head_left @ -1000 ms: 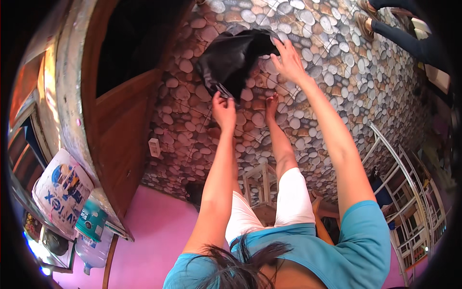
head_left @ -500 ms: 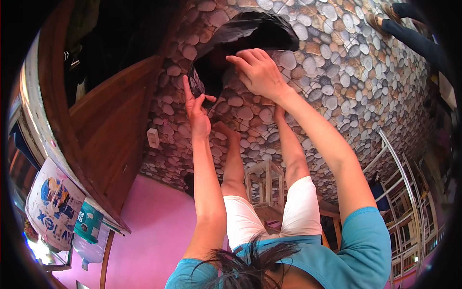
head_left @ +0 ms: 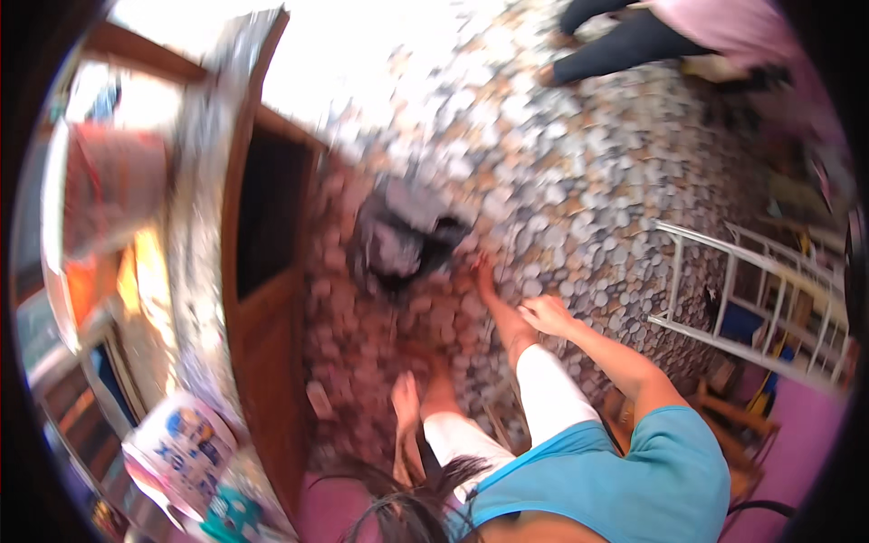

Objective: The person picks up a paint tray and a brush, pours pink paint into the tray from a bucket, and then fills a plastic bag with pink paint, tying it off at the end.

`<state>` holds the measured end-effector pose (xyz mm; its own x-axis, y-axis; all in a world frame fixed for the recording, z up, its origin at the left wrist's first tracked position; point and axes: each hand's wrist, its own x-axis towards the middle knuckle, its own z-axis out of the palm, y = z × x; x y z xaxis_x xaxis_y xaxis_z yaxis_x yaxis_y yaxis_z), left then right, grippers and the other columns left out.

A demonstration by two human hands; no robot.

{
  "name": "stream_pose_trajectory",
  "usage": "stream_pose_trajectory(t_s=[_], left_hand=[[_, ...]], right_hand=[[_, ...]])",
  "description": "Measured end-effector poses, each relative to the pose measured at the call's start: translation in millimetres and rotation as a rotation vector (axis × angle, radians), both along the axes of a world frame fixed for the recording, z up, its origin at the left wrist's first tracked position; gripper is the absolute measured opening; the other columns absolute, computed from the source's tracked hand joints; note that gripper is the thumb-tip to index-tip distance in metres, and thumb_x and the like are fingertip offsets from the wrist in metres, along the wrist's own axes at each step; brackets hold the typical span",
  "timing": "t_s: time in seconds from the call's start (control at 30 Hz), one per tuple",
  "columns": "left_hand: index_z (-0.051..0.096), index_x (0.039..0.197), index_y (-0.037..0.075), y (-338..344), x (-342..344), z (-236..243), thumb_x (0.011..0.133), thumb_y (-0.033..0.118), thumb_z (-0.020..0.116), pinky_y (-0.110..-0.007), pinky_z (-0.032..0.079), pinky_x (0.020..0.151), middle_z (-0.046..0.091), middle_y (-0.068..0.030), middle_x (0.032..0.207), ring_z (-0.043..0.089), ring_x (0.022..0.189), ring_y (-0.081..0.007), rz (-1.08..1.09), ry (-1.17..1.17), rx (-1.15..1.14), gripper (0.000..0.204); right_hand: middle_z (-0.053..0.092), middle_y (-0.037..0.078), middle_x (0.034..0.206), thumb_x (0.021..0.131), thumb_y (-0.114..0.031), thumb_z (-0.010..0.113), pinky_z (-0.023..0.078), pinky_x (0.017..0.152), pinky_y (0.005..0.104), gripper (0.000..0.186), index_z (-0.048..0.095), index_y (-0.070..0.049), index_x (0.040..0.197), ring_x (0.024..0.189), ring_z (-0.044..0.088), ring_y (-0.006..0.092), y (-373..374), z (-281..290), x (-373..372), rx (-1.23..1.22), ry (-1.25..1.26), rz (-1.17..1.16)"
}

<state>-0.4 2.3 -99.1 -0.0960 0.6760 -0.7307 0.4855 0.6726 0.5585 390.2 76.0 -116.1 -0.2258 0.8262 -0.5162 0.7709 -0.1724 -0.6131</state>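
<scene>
Bag (head_left: 398, 240): black, crumpled, lying on the pebble-patterned floor (head_left: 561, 199), well apart from both hands; dark mouth partly agape on the right side.
Right foot (head_left: 481, 264): bare, just beside the bag's lower right; planted between bag and right fingers.
Left foot (head_left: 424, 357): blurred, on the floor between bag and left fingers.
Left fingers (head_left: 404, 382): released, apparently empty, smeared by blur; low beside the left shin, with the bag farther out, almost straight ahead.
Right fingers (head_left: 530, 310): released, loosely bent, just beside the right shin below the knee; bag farther ahead and to the left, past the foot.
Block (head_left: 319, 398): small, pale, near the door's foot, left of the left fingers.
Door (head_left: 262, 380): brown wood with a dark upper panel; left of the bag, with a strip of floor between.
Frame (head_left: 706, 239): metal, ladder-like, off to the right, well apart from the bag.
Other person (head_left: 625, 56): dark trousers and pink top, far ahead at upper right, well away from the bag.
Tub (head_left: 181, 448): white with blue print, beyond the door at lower left.
Teal pack (head_left: 231, 518): just beside the tub, partly cut by the rim of the view.
Container (head_left: 113, 185): reddish, blurred, far left beyond the door.
</scene>
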Motion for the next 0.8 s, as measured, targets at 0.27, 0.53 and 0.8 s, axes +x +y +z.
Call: stream_pose_trajectory(t_s=[0.27, 0.53, 0.8], left_hand=[[0.053, 0.099, 0.004, -97.7, -190.3, -6.2, 0.091, 0.025, 0.046, -0.037, 0.047, 0.057, 0.060, -0.0134, 0.083, 0.057, 0.066, -0.0250, -0.068, -0.098, -0.282, 0.024], [0.047, 0.103, 0.010, 75.3, -269.3, 85.1, 0.088, 0.022, 0.054, -0.027, 0.043, 0.046, 0.054, -0.0058, 0.080, 0.054, 0.060, -0.0147, 0.086, -0.206, 0.102, 0.020], [0.049, 0.100, 0.010, 104.3, -138.9, 95.8, 0.088, 0.027, 0.056, -0.026, 0.045, 0.049, 0.057, -0.0050, 0.081, 0.057, 0.063, -0.0140, -0.097, -0.433, 0.016, 0.022]], right_hand=[[0.062, 0.009, 0.077, 0.089, -0.026, 0.057, 0.047, 0.064, 0.0401, 0.019, 0.059, -0.007, 0.088, 0.070, 0.061, 0.0235, -85.9, 230.5, 147.3, 0.354, -0.515, -1.090], [0.062, 0.003, 0.079, 0.094, -0.042, 0.049, 0.049, 0.056, 0.0260, 0.037, 0.055, -0.006, 0.102, 0.065, 0.061, 0.0095, -193.6, 334.1, 53.1, 0.261, 0.382, -1.410], [0.064, 0.005, 0.087, 0.083, -0.065, 0.050, 0.052, 0.066, 0.0334, 0.064, 0.054, -0.007, 0.109, 0.071, 0.063, 0.0160, -301.4, 337.2, 126.9, 0.570, 0.862, -1.790]])
